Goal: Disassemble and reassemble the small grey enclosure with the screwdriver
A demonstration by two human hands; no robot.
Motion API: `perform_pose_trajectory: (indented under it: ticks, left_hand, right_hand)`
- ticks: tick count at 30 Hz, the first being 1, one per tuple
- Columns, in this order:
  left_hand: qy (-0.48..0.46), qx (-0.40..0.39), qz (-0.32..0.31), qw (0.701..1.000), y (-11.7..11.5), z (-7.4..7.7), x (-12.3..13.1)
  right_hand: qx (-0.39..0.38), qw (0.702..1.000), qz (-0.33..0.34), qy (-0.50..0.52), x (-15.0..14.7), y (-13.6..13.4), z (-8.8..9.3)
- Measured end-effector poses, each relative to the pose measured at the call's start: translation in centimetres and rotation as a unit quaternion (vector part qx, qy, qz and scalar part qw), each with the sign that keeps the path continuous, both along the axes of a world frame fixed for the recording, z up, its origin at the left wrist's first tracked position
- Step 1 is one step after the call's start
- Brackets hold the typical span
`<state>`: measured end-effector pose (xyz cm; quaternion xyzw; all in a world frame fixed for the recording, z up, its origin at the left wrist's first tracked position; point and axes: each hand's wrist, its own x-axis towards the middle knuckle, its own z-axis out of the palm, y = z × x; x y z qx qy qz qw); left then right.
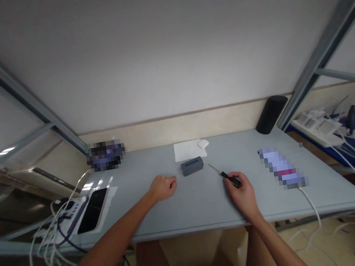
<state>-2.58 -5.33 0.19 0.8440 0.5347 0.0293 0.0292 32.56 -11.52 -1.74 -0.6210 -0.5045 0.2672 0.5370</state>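
My right hand (243,192) holds a screwdriver (231,179) by its black handle, over the right-centre of the grey table. Its thin metal shaft points up and left, toward a dark grey box (192,167) with a row of slots along its top. The tip stays a little apart from the box. Left of the box, my left hand (163,187) is closed with its fingers curled in. Whatever it may hold is hidden. Behind the box lies a white sheet of paper (185,150) with a small white object (203,143) on its right corner.
A black cylinder (271,114) stands at the back right, and a blurred device (280,165) with a white cable lies at right. At left are a black phone (92,210), a power strip (71,216) with tangled cables, and a blurred dark item (105,155). Metal posts frame the table (191,212).
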Motion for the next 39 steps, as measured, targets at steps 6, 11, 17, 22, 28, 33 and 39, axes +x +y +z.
perform_pose_trajectory:
  ticks: [6,11,17,22,28,33,39]
  left_hand:
    - [0.018,0.002,-0.01,1.0,2.1,0.3,0.2]
    - [0.027,-0.001,0.007,1.0,2.8,0.4,0.0]
    - [0.036,-0.007,0.062,0.997,3.8,0.6,-0.8]
    - [0.036,0.026,0.216,0.975,4.9,1.9,-4.5]
    - [0.011,0.115,0.462,0.879,4.4,4.8,-13.0]
    - [-0.006,0.124,0.518,0.846,3.4,5.1,-17.7]
    - [0.007,0.093,0.476,0.874,2.5,3.2,-17.3]
  right_hand:
    - [0.041,0.999,-0.026,-0.022,0.2,0.3,-0.5]
    - [0.019,1.0,-0.014,-0.012,0.3,0.2,-0.9]
    - [-0.001,1.0,-0.004,0.002,0.4,0.1,-0.9]
    - [-0.017,1.0,0.0,0.01,0.4,0.0,-0.8]
    - [-0.021,1.0,-0.004,0.011,0.4,0.0,-0.8]
    - [-0.02,1.0,-0.008,0.007,0.3,0.0,-0.7]
    - [-0.02,1.0,-0.006,0.003,0.3,0.0,-0.6]
